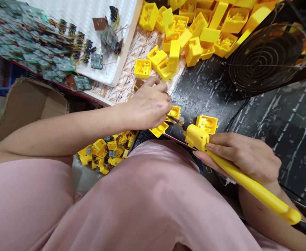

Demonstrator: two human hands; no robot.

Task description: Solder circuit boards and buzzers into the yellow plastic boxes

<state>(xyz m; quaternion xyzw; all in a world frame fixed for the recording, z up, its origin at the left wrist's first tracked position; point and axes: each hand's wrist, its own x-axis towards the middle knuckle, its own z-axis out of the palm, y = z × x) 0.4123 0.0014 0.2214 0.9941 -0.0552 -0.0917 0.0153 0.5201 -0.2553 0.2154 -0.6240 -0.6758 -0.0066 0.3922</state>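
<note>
My right hand [244, 157] is wrapped round the long yellow handle of a soldering iron [247, 177], which has a black cable at its rear end. Its metal tip points left, close to the fingers of my left hand [153, 103]. The left hand is closed with bent fingers, and its fingertips are hidden. Directly under and beside it lie a small yellow plastic casing [175, 112] and a yellow perforated cover [159, 129] at the table edge. Another open yellow casing [207, 124] lies just beyond the iron, with something shiny inside.
Many yellow casings [194, 48] are heaped at the back. A black fan [268, 55] stands at the back right. Circuit boards with wires [37, 42] cover a white foam tray [111, 75]. Below the table are more yellow parts [103, 153] and a cardboard box [29, 108].
</note>
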